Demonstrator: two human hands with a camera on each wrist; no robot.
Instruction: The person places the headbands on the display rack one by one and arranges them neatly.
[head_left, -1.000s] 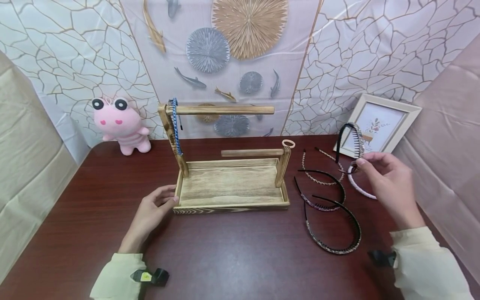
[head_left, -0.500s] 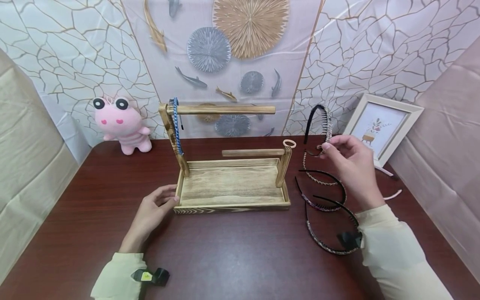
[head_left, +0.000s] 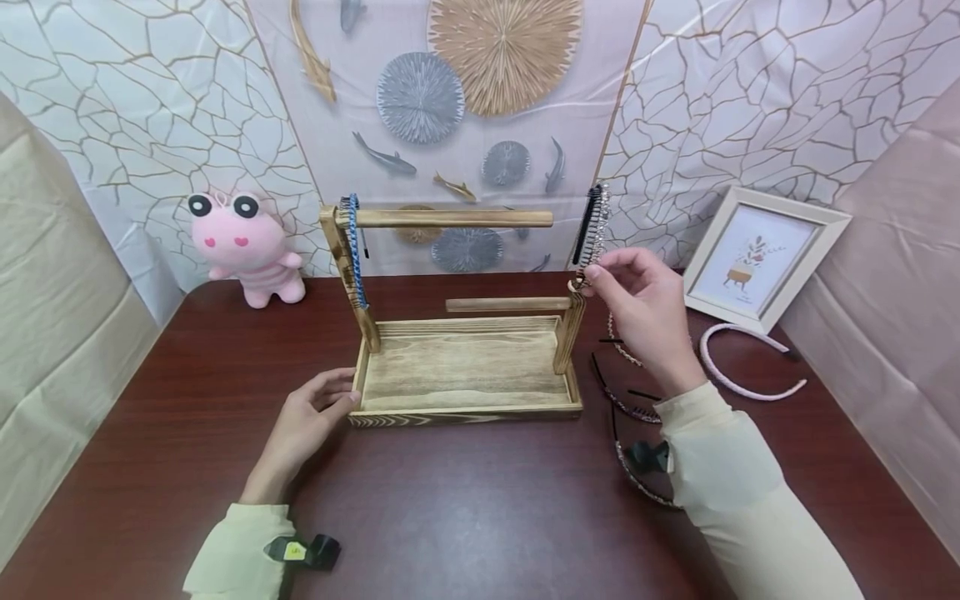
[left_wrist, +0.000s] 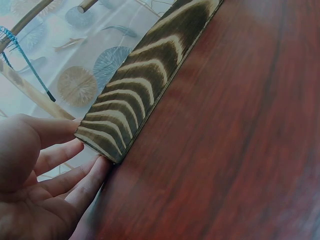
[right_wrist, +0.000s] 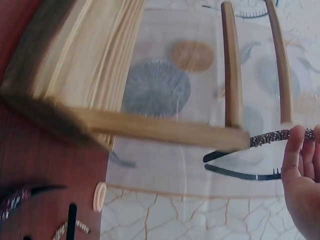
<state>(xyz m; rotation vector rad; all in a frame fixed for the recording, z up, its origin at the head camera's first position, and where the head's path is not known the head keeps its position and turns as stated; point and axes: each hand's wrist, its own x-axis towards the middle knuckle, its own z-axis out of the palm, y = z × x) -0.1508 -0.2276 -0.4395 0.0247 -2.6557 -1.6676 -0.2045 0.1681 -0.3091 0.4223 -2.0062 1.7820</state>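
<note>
My right hand (head_left: 637, 308) pinches a black toothed headband studded with glittering stones (head_left: 596, 221). It holds the band upright beside the right post of a wooden stand (head_left: 465, 412), right of the upper bar's free end. In the right wrist view the headband (right_wrist: 270, 137) passes close to the post's top; whether they touch I cannot tell. My left hand (head_left: 311, 417) grips the left end of the stand's tray, fingertips at its corner in the left wrist view. A blue braided headband (head_left: 354, 250) hangs at the left of the upper bar (head_left: 457, 218).
Several headbands lie on the table (head_left: 450, 517) to the right, including a white one (head_left: 723, 383); my right arm partly covers others. A picture frame (head_left: 757, 258) stands at the back right, a pink plush toy (head_left: 247, 250) at the back left. A pale ring (right_wrist: 100, 196) shows beyond the post.
My right hand has carried the stone-studded headband left, from near the picture frame to the stand's right post, and the headband has turned edge-on. My left hand has stayed at the tray.
</note>
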